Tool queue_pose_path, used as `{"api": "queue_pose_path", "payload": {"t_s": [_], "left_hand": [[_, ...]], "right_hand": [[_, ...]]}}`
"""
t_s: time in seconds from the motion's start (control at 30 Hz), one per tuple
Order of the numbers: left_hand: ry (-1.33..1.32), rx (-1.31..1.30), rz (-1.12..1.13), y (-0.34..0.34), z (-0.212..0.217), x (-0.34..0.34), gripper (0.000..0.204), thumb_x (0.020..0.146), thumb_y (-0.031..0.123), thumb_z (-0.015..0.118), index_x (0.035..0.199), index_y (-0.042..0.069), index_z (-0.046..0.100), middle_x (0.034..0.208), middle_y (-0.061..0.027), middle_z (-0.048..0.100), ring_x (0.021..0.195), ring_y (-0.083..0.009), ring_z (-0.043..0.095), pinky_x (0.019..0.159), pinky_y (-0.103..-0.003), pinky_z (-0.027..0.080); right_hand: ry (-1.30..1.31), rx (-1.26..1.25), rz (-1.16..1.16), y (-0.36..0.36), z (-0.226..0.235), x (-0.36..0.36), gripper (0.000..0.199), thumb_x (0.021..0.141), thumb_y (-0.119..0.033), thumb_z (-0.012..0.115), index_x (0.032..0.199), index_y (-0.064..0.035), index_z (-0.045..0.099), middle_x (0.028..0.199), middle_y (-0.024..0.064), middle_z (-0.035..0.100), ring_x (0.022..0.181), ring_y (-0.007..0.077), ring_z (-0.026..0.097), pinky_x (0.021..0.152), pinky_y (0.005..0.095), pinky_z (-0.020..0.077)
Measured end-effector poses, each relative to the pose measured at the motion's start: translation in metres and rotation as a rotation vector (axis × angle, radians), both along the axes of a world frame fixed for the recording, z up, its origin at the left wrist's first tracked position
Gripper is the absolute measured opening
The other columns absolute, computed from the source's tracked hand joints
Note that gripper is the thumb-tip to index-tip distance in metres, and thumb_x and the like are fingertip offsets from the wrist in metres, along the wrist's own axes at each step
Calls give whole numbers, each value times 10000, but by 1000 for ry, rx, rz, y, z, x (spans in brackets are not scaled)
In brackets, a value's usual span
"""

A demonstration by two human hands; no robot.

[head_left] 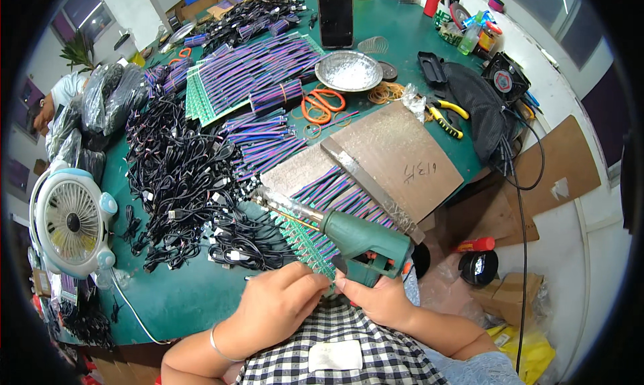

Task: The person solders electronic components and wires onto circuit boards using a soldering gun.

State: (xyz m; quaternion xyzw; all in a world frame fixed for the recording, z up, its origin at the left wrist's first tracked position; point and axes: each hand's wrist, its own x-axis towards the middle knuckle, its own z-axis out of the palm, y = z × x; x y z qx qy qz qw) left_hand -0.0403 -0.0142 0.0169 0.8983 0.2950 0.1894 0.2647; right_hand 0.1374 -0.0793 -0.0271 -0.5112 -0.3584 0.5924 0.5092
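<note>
My left hand (272, 308) rests at the near edge of the bench (174, 298), fingers curled narrow, tips pinching at the strip of green circuit boards (305, 247) with purple-blue wires. Just right, my right hand (382, 301) has its fingers wrapped round the grip of the green glue gun (355, 241). Its long axis runs from lower right to upper left, the silvery nozzle aimed up-left over the boards. The body is dark green, with an orange trigger. The bench is green, crowded with a white desk fan (70, 221), black cables (181, 177), orange scissors (322, 104) and a metal bowl (349, 71).
</note>
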Motion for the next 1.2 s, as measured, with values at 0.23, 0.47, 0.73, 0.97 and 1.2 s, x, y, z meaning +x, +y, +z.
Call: {"api": "queue_pose_path", "payload": {"t_s": [0.23, 0.47, 0.73, 0.97, 1.2], "left_hand": [[60, 93, -228, 13, 13, -1, 187, 740, 111, 669, 917, 84, 616, 775, -28, 554, 587, -204, 569, 535, -338, 464], [103, 256, -49, -5, -28, -9, 188, 735, 129, 616, 919, 105, 643, 784, -1, 560, 675, -175, 534, 595, -310, 417], [63, 319, -68, -13, -38, -10, 251, 738, 144, 615, 975, 92, 679, 727, 11, 538, 639, -147, 507, 581, -289, 387], [57, 297, -51, -15, -41, -7, 248, 692, 118, 680, 936, 78, 674, 706, -2, 522, 623, -159, 510, 570, -300, 403], [72, 269, -31, -16, -43, -7, 327, 579, 94, 737, 900, 99, 673, 716, 1, 532, 641, -181, 531, 578, -323, 424]], "right_hand": [[39, 74, 70, -14, -2, 7, 152, 843, -12, 642, 991, -12, 608, 905, 33, 634, 810, 103, 615, 690, 254, 499], [-17, -87, -89, -62, -4, 52, 159, 866, -61, 610, 1008, 8, 594, 888, 72, 630, 802, 140, 609, 739, 287, 500], [-206, -119, -8, -140, -14, 92, 405, 773, -151, 714, 1116, 25, 595, 988, 113, 665, 853, 190, 649, 776, 327, 511], [-382, -42, -29, -148, -21, 82, 304, 729, -63, 732, 1017, 0, 659, 973, 118, 668, 860, 231, 659, 746, 325, 506], [-539, 81, 91, -138, -16, 85, 264, 748, -76, 711, 1001, -14, 667, 941, 125, 670, 844, 256, 651, 745, 348, 505]]}}
